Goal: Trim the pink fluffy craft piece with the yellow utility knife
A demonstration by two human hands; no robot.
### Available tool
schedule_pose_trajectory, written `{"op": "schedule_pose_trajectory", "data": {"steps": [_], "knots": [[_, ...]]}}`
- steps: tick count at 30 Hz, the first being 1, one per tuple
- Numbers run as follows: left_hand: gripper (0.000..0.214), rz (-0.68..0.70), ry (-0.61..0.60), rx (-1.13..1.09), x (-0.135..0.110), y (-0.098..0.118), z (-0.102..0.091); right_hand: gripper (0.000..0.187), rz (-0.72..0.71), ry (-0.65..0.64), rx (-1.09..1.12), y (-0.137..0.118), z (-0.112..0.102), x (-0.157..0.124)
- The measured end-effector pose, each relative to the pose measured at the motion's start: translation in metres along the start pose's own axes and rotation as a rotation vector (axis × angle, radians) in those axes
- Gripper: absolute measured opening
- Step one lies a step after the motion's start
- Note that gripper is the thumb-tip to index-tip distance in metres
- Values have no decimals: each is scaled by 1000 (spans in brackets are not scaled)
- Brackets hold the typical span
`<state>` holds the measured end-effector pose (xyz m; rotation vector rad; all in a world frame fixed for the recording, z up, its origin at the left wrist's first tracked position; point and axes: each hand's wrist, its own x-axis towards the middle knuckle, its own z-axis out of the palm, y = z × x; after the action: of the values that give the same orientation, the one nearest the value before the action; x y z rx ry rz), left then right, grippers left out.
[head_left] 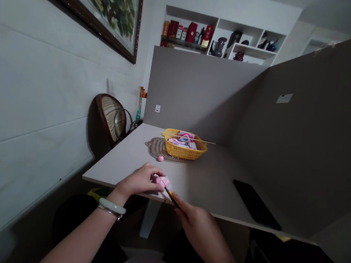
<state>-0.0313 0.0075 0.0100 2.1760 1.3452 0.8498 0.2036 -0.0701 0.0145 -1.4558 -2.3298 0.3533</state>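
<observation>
While hands (141, 181) grip, tool (172, 198) touches pink lump (162, 182).

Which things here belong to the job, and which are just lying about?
Job, probably:
left hand
pink piece
right hand
yellow-black tool
pink ball
basket
skewer

Lying about:
phone
chair
painting

Pink block (162, 182), seemingly soft clay, gripped, slim yellow-and-black tool (171, 198) held with tip against it

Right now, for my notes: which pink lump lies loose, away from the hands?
The small round pink lump on the grey tabletop, in front of the yellow plastic basket; the other pink lump sits under the left hand.
</observation>
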Motion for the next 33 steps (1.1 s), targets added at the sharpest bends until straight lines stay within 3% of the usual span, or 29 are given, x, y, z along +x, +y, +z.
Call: {"op": "schedule_pose_trajectory", "data": {"steps": [4,10,15,21,28,33], "knots": [[44,13,7,-12,0,-1,0,45,29,-21,-2,1,-4,-7],[46,13,6,12,2,-6,1,45,8,-5,-38,-5,1,9],[46,8,-1,-6,1,-5,1,45,34,-23,16,7,-4,-6],[47,15,5,15,2,-5,1,47,23,4,-90,-4,5,6],[46,4,-10,-7,0,-2,0,45,34,-23,-6,0,-7,-9],[46,18,7,9,2,-4,-1,46,28,-5,-41,-11,0,7]]}}
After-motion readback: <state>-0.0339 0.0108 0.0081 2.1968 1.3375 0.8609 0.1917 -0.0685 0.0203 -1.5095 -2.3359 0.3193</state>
